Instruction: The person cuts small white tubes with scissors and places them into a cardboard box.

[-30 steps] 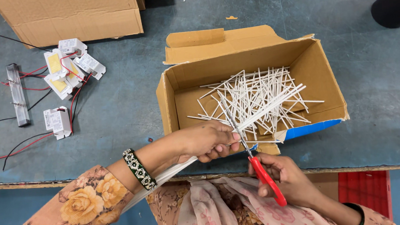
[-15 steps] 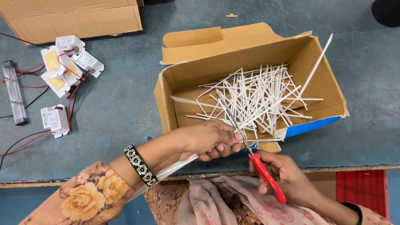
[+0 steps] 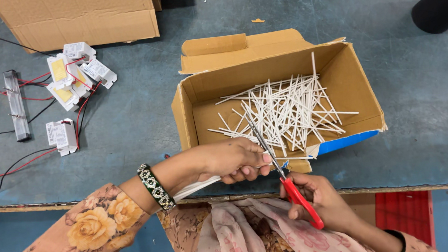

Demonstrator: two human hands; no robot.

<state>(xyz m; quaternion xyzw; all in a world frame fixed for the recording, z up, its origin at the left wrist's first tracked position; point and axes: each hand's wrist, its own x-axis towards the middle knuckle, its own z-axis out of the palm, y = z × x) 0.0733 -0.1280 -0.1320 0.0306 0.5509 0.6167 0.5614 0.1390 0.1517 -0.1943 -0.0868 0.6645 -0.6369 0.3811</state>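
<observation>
The bundle of thin white tubing (image 3: 199, 186) is slim, pale and straight, running from under the left wrist to the front edge of the open brown cardboard box (image 3: 362, 91); the left hand (image 3: 232, 160) is closed around it, fingers curled; the right hand (image 3: 323, 201), just in front of the box, grips the red-handled scissors (image 3: 286, 177), blades together and pointing into the box; a heap of short white cut sticks (image 3: 287, 113) lies inside; the piece flying over the box's right wall 0.5 s ago has gone.

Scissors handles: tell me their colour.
Red, on the scissors in the right hand; head view.
</observation>
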